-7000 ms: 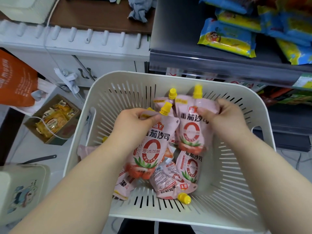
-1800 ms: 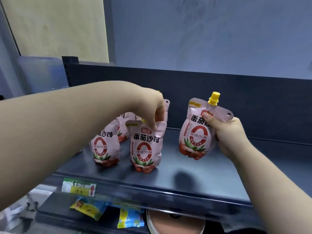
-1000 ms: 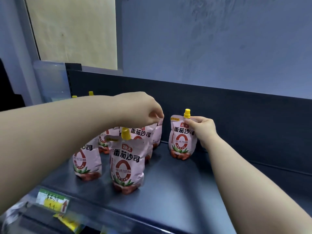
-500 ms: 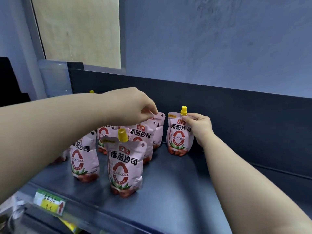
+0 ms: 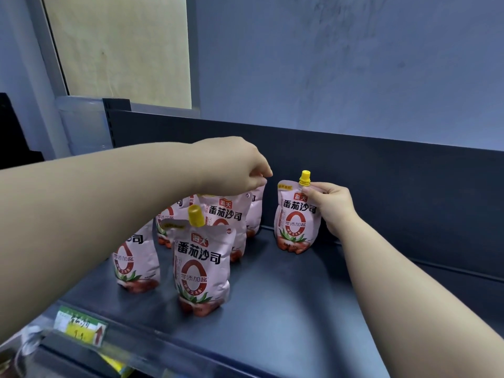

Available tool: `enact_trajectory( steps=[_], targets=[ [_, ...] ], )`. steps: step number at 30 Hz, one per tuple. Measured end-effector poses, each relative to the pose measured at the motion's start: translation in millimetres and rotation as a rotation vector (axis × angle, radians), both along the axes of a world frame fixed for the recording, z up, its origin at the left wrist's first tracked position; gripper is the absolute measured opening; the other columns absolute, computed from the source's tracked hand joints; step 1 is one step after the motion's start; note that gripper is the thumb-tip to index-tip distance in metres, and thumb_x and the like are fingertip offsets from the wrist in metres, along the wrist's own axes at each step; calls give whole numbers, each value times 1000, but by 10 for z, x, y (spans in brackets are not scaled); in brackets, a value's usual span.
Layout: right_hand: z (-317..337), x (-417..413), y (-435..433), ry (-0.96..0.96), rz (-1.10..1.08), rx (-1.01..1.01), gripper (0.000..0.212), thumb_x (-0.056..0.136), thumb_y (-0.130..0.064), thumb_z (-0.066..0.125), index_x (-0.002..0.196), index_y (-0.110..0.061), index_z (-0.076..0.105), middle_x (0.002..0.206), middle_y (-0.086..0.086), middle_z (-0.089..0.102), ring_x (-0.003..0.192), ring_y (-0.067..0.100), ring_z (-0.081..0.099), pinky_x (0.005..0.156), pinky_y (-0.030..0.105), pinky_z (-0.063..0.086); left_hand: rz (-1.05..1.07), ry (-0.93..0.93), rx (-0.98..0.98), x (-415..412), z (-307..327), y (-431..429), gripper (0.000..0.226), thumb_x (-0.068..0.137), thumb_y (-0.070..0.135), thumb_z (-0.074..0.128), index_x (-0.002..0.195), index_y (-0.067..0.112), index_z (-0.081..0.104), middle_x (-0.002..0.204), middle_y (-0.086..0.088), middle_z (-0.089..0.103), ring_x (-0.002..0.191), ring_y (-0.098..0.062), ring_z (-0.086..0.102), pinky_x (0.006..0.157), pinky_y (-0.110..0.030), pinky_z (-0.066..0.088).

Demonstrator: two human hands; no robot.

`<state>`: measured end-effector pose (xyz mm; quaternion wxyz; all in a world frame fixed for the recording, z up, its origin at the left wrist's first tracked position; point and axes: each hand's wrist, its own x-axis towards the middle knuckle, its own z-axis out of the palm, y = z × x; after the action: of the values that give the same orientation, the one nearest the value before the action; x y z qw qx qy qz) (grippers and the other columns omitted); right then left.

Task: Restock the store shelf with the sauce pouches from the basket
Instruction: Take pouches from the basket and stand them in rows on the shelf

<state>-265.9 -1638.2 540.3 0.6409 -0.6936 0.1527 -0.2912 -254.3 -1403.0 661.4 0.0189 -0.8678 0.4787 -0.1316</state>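
Several pink sauce pouches with yellow caps stand on the dark shelf (image 5: 286, 309). My right hand (image 5: 330, 203) grips the top corner of the rightmost pouch (image 5: 296, 225), which stands upright near the shelf's back panel. My left hand (image 5: 234, 167) reaches over the group and pinches the top of the rear pouch (image 5: 255, 211); its cap is hidden under my fingers. A front pouch (image 5: 200, 268) and a left pouch (image 5: 133, 263) stand free. The basket is out of view.
The dark back panel (image 5: 381, 173) closes the shelf behind the pouches. A yellow and green price tag (image 5: 79, 326) sits on the front edge at lower left. Bare shelf surface stretches to the right of the pouches.
Both hands carried pouches from the basket up to the shelf. In the last second my right hand stood its pouch at the back, while my left hand stayed on the rear pouch.
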Motion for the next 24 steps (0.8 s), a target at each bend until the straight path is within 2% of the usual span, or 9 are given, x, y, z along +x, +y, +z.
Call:
enact_trajectory(
  steps=[9,11,14,16,18,20,24],
  targets=[
    [94,-98,-10,68,29,-140,21,90,-12,61,109,-11,69,90,-2,69,87,14,66,66,22,51,32,-26,19,-19,-11,-30,38,97,37,40,134,32,49,135,11,54,122,-12,50,96,-30,43],
    [91,-118,-1,71,18,-174,29,87,-17,65,116,-14,66,99,-3,70,92,11,66,73,23,52,53,-39,36,-19,-23,-26,39,98,39,37,136,33,45,137,10,52,125,-13,47,95,-30,42],
    [102,-155,15,57,-46,-315,46,85,-27,68,129,-19,57,123,-4,63,113,10,58,95,29,48,81,-52,51,-11,-45,-29,43,98,43,33,139,34,39,141,8,48,128,-16,44,96,-31,40],
    [131,-215,47,64,-76,-448,52,87,-31,65,136,-23,49,138,-4,51,126,10,47,105,29,40,97,-38,51,1,-70,-28,46,97,47,32,141,35,35,143,7,45,131,-17,41,99,-34,39],
    [173,-289,86,64,-84,-600,55,89,-32,62,140,-26,43,150,-3,37,140,10,28,113,30,29,110,-23,40,2,-103,-19,48,96,51,31,142,37,32,145,8,42,134,-17,38,101,-36,41],
    [219,-376,140,69,-79,-774,56,91,-32,59,143,-24,38,153,-5,31,145,7,13,116,32,22,109,-19,25,-27,-136,2,49,95,53,30,142,39,30,146,8,41,134,-18,38,99,-36,42],
    [312,-598,293,167,-64,-995,56,95,-34,49,147,-21,30,156,-8,22,146,5,3,115,28,14,83,-40,19,-158,-161,84,50,94,55,29,142,40,29,146,6,41,134,-19,38,95,-37,45]
  ],
)
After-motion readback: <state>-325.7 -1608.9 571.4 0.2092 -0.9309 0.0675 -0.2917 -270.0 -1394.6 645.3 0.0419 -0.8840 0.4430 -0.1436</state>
